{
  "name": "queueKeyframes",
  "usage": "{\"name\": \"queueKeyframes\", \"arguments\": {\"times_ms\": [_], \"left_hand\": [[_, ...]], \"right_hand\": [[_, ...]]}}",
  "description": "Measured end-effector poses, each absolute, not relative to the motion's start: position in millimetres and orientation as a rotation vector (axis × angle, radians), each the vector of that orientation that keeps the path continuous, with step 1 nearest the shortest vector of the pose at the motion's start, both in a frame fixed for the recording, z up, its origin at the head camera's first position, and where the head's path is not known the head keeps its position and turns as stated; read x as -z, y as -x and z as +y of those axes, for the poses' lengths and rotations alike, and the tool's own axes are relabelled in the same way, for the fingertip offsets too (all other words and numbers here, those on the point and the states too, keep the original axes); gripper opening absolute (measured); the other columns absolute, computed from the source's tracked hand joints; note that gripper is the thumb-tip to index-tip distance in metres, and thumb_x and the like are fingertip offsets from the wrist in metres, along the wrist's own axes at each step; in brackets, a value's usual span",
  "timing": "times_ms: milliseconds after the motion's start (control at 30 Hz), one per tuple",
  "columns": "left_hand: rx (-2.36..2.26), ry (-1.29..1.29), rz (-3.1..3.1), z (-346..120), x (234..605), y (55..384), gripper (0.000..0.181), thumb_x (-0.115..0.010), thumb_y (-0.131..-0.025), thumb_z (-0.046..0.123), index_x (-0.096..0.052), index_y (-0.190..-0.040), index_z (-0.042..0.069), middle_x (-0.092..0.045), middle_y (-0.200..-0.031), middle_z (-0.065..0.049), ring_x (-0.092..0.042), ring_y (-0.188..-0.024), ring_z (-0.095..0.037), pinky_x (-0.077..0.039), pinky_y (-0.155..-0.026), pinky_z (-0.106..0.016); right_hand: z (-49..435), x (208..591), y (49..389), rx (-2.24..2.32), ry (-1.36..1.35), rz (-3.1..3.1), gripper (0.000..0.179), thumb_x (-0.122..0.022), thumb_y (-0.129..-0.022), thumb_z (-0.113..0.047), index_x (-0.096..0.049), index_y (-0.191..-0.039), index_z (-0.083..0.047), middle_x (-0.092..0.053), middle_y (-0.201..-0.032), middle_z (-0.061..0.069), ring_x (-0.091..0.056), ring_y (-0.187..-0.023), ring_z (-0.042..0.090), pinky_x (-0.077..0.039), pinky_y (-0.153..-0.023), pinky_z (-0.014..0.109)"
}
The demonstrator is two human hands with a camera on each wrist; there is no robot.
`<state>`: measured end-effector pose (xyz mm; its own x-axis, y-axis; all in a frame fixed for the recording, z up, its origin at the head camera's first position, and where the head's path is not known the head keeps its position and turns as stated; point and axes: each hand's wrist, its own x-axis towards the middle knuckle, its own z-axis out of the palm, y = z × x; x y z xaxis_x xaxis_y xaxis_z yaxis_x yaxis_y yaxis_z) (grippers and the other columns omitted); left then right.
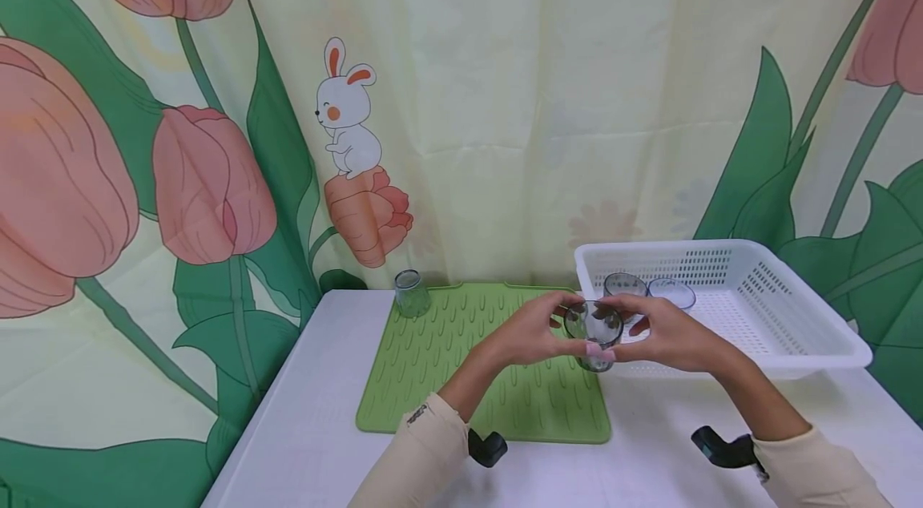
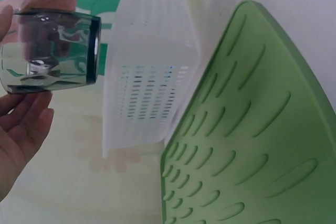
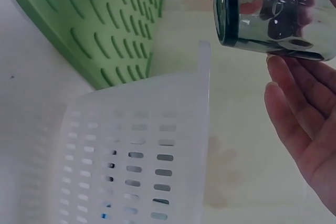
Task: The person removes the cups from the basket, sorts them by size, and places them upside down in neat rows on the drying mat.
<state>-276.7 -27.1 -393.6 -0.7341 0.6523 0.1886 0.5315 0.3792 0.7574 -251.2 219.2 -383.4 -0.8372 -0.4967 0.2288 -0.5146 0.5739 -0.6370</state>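
Observation:
A clear, grey-green drinking glass (image 1: pixel 594 325) is held up between both hands, over the right part of the green drying mat (image 1: pixel 461 396). My left hand (image 1: pixel 532 329) grips its left side with thumb and fingers. From the right, my right hand (image 1: pixel 667 336) pinches the same glass, the two thumbs meeting at its near side. In the left wrist view the glass (image 2: pixel 50 51) shows its thick base toward the basket. The right wrist view shows fingertips of the right hand (image 3: pixel 310 108) against the glass wall. Another glass (image 1: pixel 412 296) stands upside down at the mat's back left corner.
A white perforated basket (image 1: pixel 808 332) stands at the right, close beside the mat. Inside it, near its left wall, are two glasses, one a dark-rimmed glass (image 1: pixel 624 284) and the other a bluish-rimmed glass (image 1: pixel 672 293). A printed curtain (image 1: pixel 476 131) hangs behind the white table (image 1: pixel 303 412).

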Motion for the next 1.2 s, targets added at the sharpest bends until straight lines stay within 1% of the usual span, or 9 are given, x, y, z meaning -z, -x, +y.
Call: {"name": "queueKeyframes", "arguments": {"times_ms": [133, 267, 333, 533, 733, 867, 967, 1133, 1200], "left_hand": [[-1.299, -1.072, 2.491, -28, 394, 276, 0.070, -0.080, -0.085, 0.039, -0.051, -0.141, 0.007, -0.063, -0.129, -0.006, -0.058, -0.112, -0.006, -0.049, -0.095, -0.019], [-1.322, -1.054, 2.498, -29, 394, 275, 0.068, -0.081, -0.084, 0.040, -0.054, -0.138, 0.010, -0.064, -0.125, -0.001, -0.058, -0.109, -0.004, -0.051, -0.095, -0.022], [-1.332, -1.047, 2.499, -30, 394, 274, 0.067, -0.081, -0.083, 0.040, -0.055, -0.137, 0.012, -0.064, -0.124, 0.000, -0.058, -0.109, -0.003, -0.051, -0.095, -0.024], [-1.356, -1.049, 2.503, -32, 393, 272, 0.065, -0.082, -0.082, 0.041, -0.057, -0.135, 0.013, -0.065, -0.125, -0.005, -0.058, -0.108, -0.004, -0.052, -0.095, -0.027], [-1.363, -1.043, 2.531, -35, 392, 270, 0.065, -0.082, -0.081, 0.043, -0.058, -0.134, 0.013, -0.064, -0.122, 0.002, -0.058, -0.108, -0.003, -0.052, -0.094, -0.022], [-1.367, -1.026, 2.550, -37, 392, 270, 0.067, -0.082, -0.082, 0.043, -0.057, -0.135, 0.011, -0.064, -0.120, 0.005, -0.060, -0.109, -0.006, -0.051, -0.093, -0.020], [-1.375, -1.023, 2.559, -39, 390, 270, 0.067, -0.082, -0.082, 0.043, -0.057, -0.135, 0.011, -0.065, -0.120, 0.004, -0.061, -0.108, -0.007, -0.051, -0.092, -0.020], [-1.381, -1.012, 2.555, -42, 389, 268, 0.066, -0.082, -0.082, 0.042, -0.057, -0.135, 0.012, -0.065, -0.119, 0.005, -0.060, -0.107, -0.005, -0.051, -0.091, -0.020], [-1.381, -1.008, 2.557, -44, 388, 267, 0.066, -0.083, -0.082, 0.041, -0.057, -0.134, 0.012, -0.064, -0.118, 0.007, -0.060, -0.106, -0.004, -0.051, -0.091, -0.020]], "right_hand": [[220, 387, 251, -1.179, -0.925, -2.739, 0.066, -0.083, -0.082, -0.029, -0.058, -0.136, -0.001, -0.068, -0.116, 0.009, -0.061, -0.098, 0.014, -0.056, -0.078, 0.033], [219, 389, 251, -1.208, -0.944, -2.728, 0.063, -0.081, -0.084, -0.029, -0.057, -0.136, -0.003, -0.067, -0.118, 0.011, -0.061, -0.098, 0.010, -0.056, -0.079, 0.034], [219, 390, 250, -1.226, -0.937, -2.722, 0.063, -0.081, -0.083, -0.028, -0.058, -0.136, -0.004, -0.067, -0.118, 0.009, -0.061, -0.097, 0.006, -0.056, -0.079, 0.033], [217, 395, 251, -1.268, -0.997, -2.673, 0.062, -0.079, -0.085, -0.022, -0.055, -0.138, -0.002, -0.066, -0.122, 0.009, -0.061, -0.098, 0.004, -0.057, -0.080, 0.031], [217, 401, 251, -1.300, -0.976, -2.664, 0.072, -0.080, -0.084, -0.023, -0.048, -0.146, -0.005, -0.062, -0.130, 0.009, -0.061, -0.108, 0.011, -0.055, -0.084, 0.029], [216, 403, 249, -1.283, -0.948, -2.655, 0.078, -0.080, -0.084, -0.023, -0.043, -0.149, -0.004, -0.056, -0.140, 0.011, -0.056, -0.115, 0.006, -0.054, -0.088, 0.027], [215, 406, 247, -1.295, -0.933, -2.634, 0.078, -0.081, -0.084, -0.022, -0.042, -0.149, -0.003, -0.053, -0.145, 0.013, -0.054, -0.115, 0.000, -0.054, -0.088, 0.028], [210, 415, 244, -1.353, -0.897, -2.628, 0.078, -0.080, -0.085, -0.022, -0.041, -0.150, -0.007, -0.052, -0.144, 0.013, -0.054, -0.113, 0.000, -0.054, -0.087, 0.029], [207, 419, 242, -1.370, -0.875, -2.627, 0.078, -0.081, -0.085, -0.022, -0.041, -0.150, -0.008, -0.052, -0.144, 0.014, -0.055, -0.113, 0.003, -0.054, -0.087, 0.029]]}}
